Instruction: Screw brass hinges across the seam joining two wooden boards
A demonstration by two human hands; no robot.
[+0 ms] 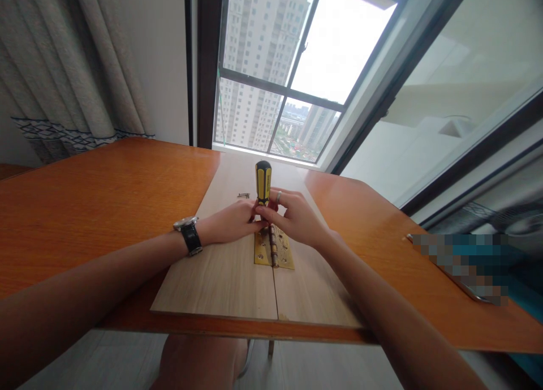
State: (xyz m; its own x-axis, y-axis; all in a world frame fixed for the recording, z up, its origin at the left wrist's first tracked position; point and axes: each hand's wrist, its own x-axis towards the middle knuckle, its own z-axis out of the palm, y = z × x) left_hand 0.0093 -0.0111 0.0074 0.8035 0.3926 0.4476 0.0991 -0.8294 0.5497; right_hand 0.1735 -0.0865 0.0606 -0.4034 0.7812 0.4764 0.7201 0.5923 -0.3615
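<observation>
So closest to the camera were two bare forearms (106,282), coming in on either side of the brass hinge (261,253), plus a bare leg (199,361) below it, under the worktop (106,197). The hinge lay flat over the seam between two pale boards (220,288), a leaf on each, barrel along the join. A few loose screws (243,196) sat beyond it and a bit left. Way off to its right was some pixelated item, no clue what. Past the hinge: a window (288,90), with a curtain (85,61) far to the left.

The hands pretty much blocked the hinge's far end. A yellow and black screwdriver (263,180) stood roughly upright over that end, tip hidden behind fingers. The right hand (299,217), ring on, had thumb and fingers pinched round it just under the handle. The left hand (241,217), watch (189,235) on the wrist, was curled in, fingertips at the shaft, thumb low by the hinge; couldn't tell if it actually gripped anything.
</observation>
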